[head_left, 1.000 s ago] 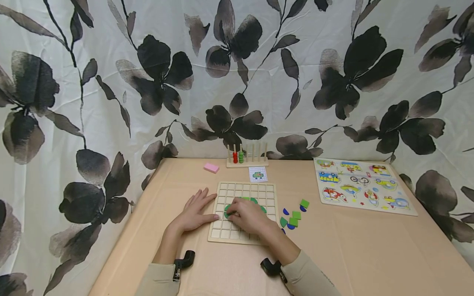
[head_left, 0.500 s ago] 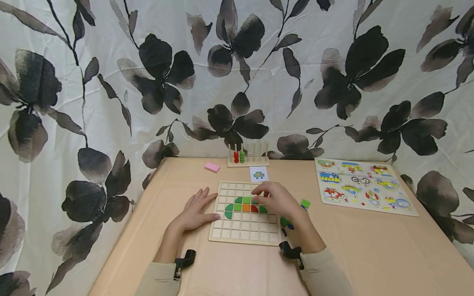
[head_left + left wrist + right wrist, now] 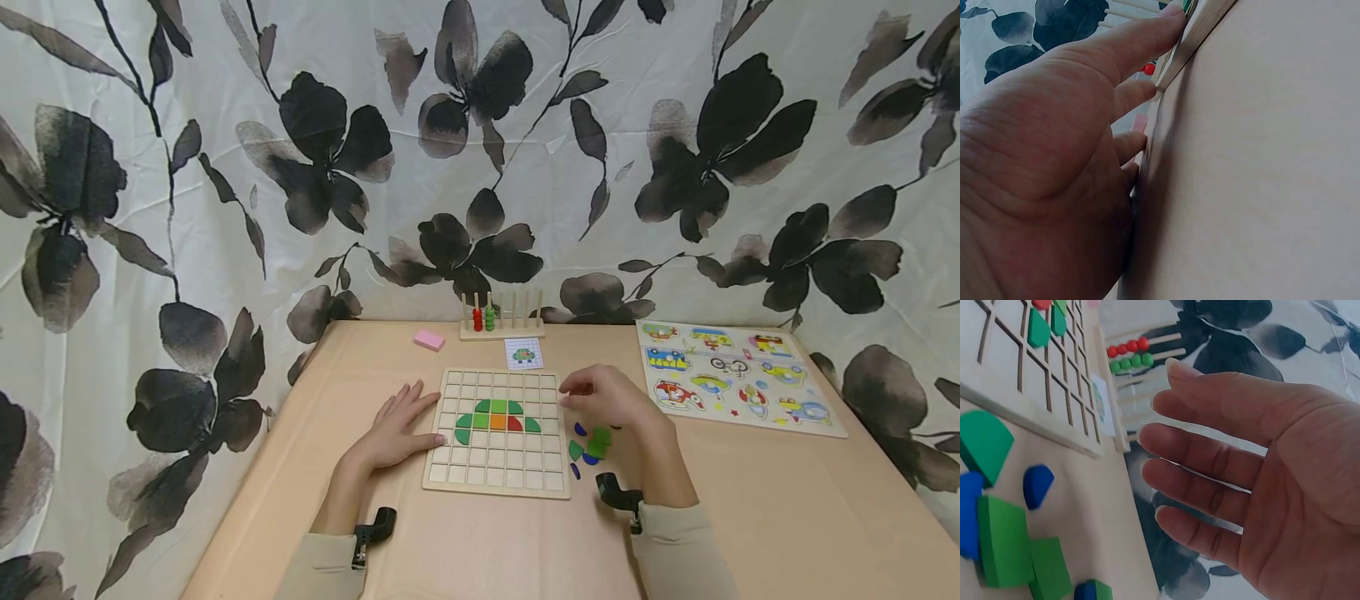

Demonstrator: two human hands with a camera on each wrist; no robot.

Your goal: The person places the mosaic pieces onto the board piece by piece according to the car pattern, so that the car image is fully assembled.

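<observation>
A wooden grid board [image 3: 495, 477] lies mid-table, with green, orange and red pieces set in its cells in a domed shape. My left hand [image 3: 396, 429] rests flat at the board's left edge, fingers spread and thumb touching the rim. In the head view my right hand [image 3: 611, 398] is just beyond the right edge, above the table. Its fingers are loosely bent, with nothing between them in the right wrist view. Below it lie loose pieces: green squares [image 3: 1005, 540], a green quarter-round [image 3: 985, 445] and blue half-rounds [image 3: 1037, 486]. The hand partly hides the farther ones.
Behind the board lies a small pattern card [image 3: 523, 353] showing a gridded picture. A peg rack [image 3: 501, 335] with red and green beads stands at the back edge. Nearby is a pink block [image 3: 429, 340]. A vehicle picture board [image 3: 738, 379] lies back right, before a floral curtain [image 3: 585, 192].
My right hand has lifted away from the pieces on the board and moved right, past its edge to the loose pieces. The left hand stays in place.
</observation>
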